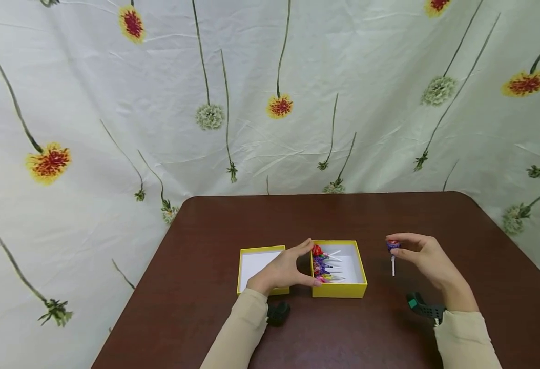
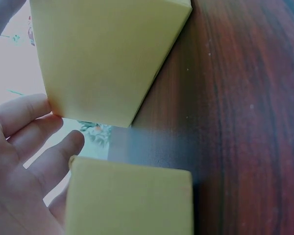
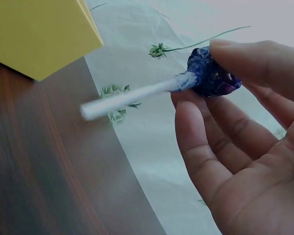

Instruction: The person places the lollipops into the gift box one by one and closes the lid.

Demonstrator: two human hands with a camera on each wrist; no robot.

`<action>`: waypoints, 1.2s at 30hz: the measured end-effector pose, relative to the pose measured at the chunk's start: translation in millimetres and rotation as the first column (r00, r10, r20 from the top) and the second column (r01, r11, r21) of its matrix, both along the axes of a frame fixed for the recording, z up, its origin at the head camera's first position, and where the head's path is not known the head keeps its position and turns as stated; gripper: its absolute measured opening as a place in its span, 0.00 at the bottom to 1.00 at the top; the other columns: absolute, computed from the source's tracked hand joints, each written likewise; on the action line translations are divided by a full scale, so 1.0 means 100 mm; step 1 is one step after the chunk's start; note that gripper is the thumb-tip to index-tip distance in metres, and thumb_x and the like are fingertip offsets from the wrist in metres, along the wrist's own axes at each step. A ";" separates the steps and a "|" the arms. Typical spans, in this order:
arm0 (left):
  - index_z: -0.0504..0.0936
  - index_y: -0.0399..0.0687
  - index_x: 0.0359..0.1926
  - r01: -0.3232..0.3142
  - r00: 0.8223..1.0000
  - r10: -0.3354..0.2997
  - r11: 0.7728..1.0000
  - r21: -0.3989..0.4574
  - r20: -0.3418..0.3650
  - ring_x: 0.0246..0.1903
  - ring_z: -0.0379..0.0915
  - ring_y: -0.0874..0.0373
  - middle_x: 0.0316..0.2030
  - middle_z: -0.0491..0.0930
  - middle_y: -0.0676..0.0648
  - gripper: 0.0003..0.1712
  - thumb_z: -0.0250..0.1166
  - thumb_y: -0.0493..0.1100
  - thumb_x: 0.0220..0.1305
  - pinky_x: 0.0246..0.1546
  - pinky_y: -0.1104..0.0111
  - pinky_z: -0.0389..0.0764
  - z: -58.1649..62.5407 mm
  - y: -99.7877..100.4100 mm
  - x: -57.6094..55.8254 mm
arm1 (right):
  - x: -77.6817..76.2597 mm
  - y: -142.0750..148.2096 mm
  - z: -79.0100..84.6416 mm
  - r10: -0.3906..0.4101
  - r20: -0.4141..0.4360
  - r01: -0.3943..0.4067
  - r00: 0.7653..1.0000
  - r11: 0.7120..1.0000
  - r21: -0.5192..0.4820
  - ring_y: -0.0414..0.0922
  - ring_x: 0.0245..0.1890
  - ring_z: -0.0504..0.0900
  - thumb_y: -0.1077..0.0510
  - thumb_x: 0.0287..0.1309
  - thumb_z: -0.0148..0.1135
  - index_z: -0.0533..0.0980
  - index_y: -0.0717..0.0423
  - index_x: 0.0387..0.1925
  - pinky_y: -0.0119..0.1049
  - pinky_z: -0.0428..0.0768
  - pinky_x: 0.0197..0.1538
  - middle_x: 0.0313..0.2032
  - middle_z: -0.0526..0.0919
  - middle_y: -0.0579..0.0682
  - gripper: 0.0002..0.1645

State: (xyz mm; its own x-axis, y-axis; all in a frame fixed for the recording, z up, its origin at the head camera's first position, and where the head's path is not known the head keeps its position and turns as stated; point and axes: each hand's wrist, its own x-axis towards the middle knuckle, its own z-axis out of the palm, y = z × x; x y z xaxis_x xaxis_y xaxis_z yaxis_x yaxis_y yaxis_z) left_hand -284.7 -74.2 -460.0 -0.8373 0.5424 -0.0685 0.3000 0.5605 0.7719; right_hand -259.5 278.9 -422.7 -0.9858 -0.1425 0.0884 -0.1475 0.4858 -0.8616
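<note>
My right hand (image 1: 431, 253) pinches a lollipop (image 1: 393, 245) by its wrapped head, to the right of the yellow box and above the table. In the right wrist view the lollipop's wrapper (image 3: 206, 73) is shiny purple-blue, and its white stick points left. My left hand (image 1: 281, 269) spans the left wall of the open yellow box (image 1: 339, 291), thumb at the near corner and fingers at the far one. Several lollipops (image 1: 320, 266), in red, purple and pink-yellow wrappers, lie inside along the left wall, sticks pointing right. In the left wrist view, fingertips touch the box's wall (image 2: 108, 58).
A yellow-edged lid or tray with a white inside (image 1: 253, 264) lies just left of the box, partly behind my left hand and forearm. Everything stands on a dark brown table (image 1: 196, 312). A pale flowered cloth (image 1: 251, 148) hangs behind the table.
</note>
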 end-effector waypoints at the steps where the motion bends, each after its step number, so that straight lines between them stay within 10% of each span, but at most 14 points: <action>1: 0.55 0.59 0.79 0.003 1.000 -0.003 1.000 0.002 0.002 0.78 0.48 0.47 0.80 0.49 0.53 0.57 0.76 0.60 0.53 0.74 0.45 0.56 0.00 0.01 0.00 | 0.00 -0.01 0.00 0.007 -0.003 -0.007 1.000 1.000 -0.014 0.30 0.43 0.81 0.56 0.65 0.66 0.77 0.65 0.59 0.26 0.81 0.47 0.50 0.84 0.43 0.25; 13: 0.55 0.60 0.78 -0.001 1.000 0.001 1.000 -0.014 -0.005 0.78 0.48 0.48 0.80 0.50 0.52 0.58 0.77 0.60 0.52 0.76 0.43 0.48 0.01 0.02 0.00 | -0.03 -0.10 -0.01 0.046 -0.024 -0.047 0.999 0.998 -0.047 0.32 0.44 0.84 0.59 0.67 0.63 0.73 0.67 0.63 0.23 0.81 0.47 0.55 0.82 0.63 0.26; 20: 0.55 0.59 0.79 -0.004 1.000 0.004 1.000 -0.011 0.001 0.78 0.47 0.47 0.80 0.49 0.53 0.58 0.77 0.60 0.52 0.76 0.42 0.46 0.01 0.02 -0.01 | -0.08 -0.19 -0.03 0.047 -0.017 -0.048 0.999 0.995 -0.091 0.38 0.42 0.86 0.62 0.65 0.65 0.75 0.67 0.55 0.29 0.84 0.47 0.47 0.86 0.48 0.20; 36: 0.56 0.58 0.79 0.000 1.000 0.000 1.000 -0.026 -0.015 0.77 0.50 0.47 0.80 0.49 0.52 0.58 0.76 0.61 0.53 0.73 0.45 0.60 0.01 0.01 0.00 | -0.16 -0.54 -0.08 0.120 -0.027 -0.120 0.992 0.993 -0.003 0.49 0.46 0.82 0.62 0.64 0.65 0.80 0.63 0.57 0.33 0.85 0.46 0.52 0.84 0.61 0.20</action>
